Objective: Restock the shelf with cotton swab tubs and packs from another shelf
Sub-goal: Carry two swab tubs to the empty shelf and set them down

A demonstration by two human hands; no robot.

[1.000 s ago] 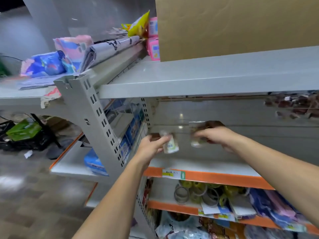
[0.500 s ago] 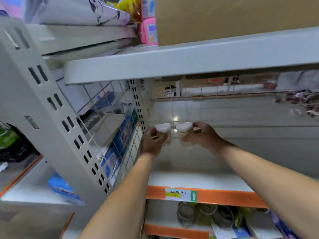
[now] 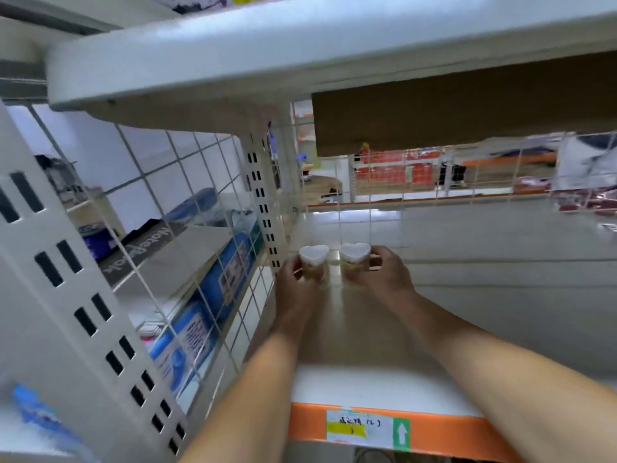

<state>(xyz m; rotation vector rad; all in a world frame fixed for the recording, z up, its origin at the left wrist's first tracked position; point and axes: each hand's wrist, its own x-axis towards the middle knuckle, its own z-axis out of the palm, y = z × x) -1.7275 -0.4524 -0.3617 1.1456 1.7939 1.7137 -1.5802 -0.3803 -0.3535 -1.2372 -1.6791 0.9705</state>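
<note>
By the post (image 3: 263,208) at the back of the shelf (image 3: 374,382), the left hand (image 3: 293,282) grips one tub (image 3: 314,262) and the right hand (image 3: 384,279) grips another tub (image 3: 354,259), side by side, so restocking looks just begun

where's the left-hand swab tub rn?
Head view, centre: the left tub is gripped by the left hand at the shelf's back-left corner, beside the right tub and slotted upright.
</note>
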